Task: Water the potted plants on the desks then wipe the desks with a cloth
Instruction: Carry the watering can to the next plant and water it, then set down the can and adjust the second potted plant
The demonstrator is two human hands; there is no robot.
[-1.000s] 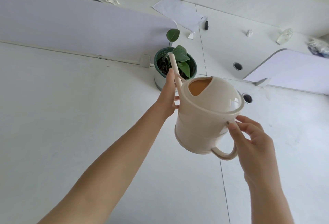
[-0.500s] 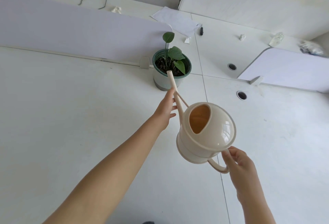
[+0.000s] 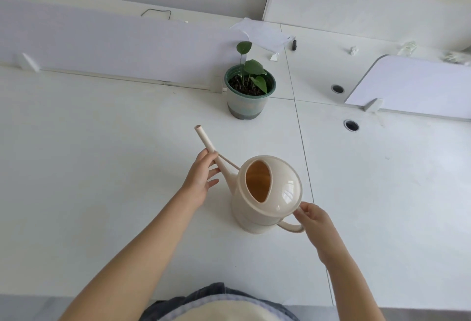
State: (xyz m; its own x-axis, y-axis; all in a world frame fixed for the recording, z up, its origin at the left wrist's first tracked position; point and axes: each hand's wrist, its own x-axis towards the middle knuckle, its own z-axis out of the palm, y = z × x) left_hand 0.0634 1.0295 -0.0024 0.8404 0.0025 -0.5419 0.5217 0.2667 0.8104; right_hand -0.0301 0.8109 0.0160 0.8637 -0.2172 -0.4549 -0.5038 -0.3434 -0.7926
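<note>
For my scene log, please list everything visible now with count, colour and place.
desks: several joined, white, below all
partitions: 2, pale lilac, rear left and right
potted plant: 1, green, at the left partition's end
watering can: 1, beige, between the hands
paper sheet: 1, white, behind the plant
pen: 1, black, right of the paper
cable holes: 2, dark, right of the plant
left hand: 1, on the spout
right hand: 1, on the handle
</note>
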